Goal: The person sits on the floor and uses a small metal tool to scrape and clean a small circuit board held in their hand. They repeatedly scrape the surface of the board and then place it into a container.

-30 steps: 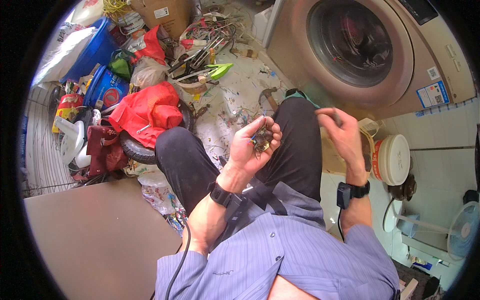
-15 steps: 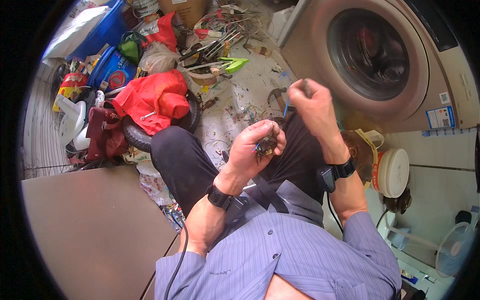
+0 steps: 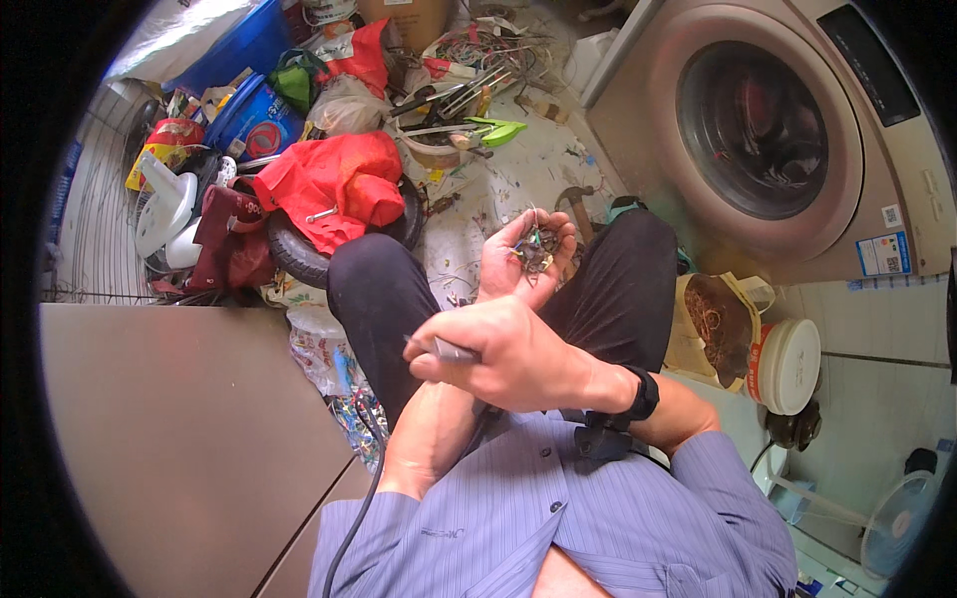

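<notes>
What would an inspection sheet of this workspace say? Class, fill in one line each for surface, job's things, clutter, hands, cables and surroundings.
Surface: paint-spattered floor, seen between the seated person's knees.
Job's things: pile of small metal bits in the cupped left palm; a slim grey tool in the right fist.
Clutter: red cloth over a black tyre, blue bucket, hand tools, green scoop.
Hands: left hand open, palm up; right hand closed around the tool, crossing over the left forearm.
Cables: black cable beside the left arm; tangled wires at the top.
Surroundings: washing machine, white tub, fan.
</notes>
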`<state>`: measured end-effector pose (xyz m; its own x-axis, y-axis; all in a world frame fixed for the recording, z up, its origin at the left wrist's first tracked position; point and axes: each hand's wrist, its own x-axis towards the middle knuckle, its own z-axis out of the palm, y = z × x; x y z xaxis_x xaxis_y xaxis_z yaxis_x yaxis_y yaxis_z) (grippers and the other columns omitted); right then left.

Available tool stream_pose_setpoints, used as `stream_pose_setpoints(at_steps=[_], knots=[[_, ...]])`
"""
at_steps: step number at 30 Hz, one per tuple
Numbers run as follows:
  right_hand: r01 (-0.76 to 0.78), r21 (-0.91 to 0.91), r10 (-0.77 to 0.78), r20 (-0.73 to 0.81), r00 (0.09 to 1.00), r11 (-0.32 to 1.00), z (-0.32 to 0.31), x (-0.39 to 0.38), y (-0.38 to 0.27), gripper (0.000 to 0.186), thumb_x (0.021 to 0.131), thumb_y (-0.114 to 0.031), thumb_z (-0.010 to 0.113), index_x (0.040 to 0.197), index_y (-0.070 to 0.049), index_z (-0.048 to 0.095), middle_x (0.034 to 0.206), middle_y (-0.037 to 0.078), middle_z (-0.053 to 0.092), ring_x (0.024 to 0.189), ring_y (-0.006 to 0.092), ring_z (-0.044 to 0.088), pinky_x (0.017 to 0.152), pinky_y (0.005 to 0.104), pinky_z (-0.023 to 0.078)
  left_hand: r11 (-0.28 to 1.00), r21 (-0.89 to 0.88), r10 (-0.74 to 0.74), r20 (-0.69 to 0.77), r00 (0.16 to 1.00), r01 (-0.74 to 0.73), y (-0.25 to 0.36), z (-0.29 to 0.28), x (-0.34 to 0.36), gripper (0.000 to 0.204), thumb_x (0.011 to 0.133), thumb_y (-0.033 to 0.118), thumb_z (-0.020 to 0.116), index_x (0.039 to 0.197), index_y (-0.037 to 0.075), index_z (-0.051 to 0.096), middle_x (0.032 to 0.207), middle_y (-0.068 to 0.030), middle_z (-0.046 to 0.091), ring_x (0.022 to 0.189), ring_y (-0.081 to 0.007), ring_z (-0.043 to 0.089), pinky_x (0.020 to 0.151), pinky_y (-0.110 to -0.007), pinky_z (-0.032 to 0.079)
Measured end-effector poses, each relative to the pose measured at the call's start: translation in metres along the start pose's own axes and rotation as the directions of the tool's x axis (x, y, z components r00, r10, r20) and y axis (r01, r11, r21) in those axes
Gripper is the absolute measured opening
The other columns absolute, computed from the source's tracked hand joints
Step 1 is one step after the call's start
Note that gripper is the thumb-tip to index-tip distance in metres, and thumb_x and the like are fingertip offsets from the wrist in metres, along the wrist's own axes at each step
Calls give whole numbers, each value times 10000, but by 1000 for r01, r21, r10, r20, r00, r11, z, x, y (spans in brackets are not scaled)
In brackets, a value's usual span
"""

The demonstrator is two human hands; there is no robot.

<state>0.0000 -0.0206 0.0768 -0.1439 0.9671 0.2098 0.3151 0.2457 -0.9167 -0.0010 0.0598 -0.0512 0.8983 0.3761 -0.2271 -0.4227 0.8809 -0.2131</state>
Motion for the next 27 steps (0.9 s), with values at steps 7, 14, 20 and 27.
stream_pose_setpoints(at_steps=[7,14,20,27], knots=[[-134,-490,-70,-376,924,861,-51,-34,39,194,831,26,764,1015,-13,718,920,158,715,808,303,724,701,358,568,998,39,50,90,995,-54,0,0,-7,244,1069,204,540,963,29,672,1008,-161,723,940,-299,700,882,-420,593],[-271,-525,-58,-527,848,807,-80,-24,46,212,842,-89,792,1028,-1,737,919,160,682,793,345,684,683,387,546,1000,4,-10,119,993,9,-4,-5,-8,270,1098,225,490,1087,20,666,1051,-130,730,953,-245,725,861,-416,616],[-259,-528,16,-421,907,809,-81,-18,55,164,837,-94,786,961,-5,725,905,157,673,803,356,670,706,391,539,993,116,-22,79,997,12,-8,-3,-13,276,1106,222,469,1154,21,652,1116,-110,728,999,-220,730,891,-373,618],[-278,-390,49,-504,862,878,-84,-22,55,75,876,-36,745,932,9,723,855,121,661,768,251,673,688,338,524,997,79,-16,54,998,12,-8,-2,-17,270,1102,214,485,1081,6,655,1061,-134,720,925,-252,721,840,-384,615]])
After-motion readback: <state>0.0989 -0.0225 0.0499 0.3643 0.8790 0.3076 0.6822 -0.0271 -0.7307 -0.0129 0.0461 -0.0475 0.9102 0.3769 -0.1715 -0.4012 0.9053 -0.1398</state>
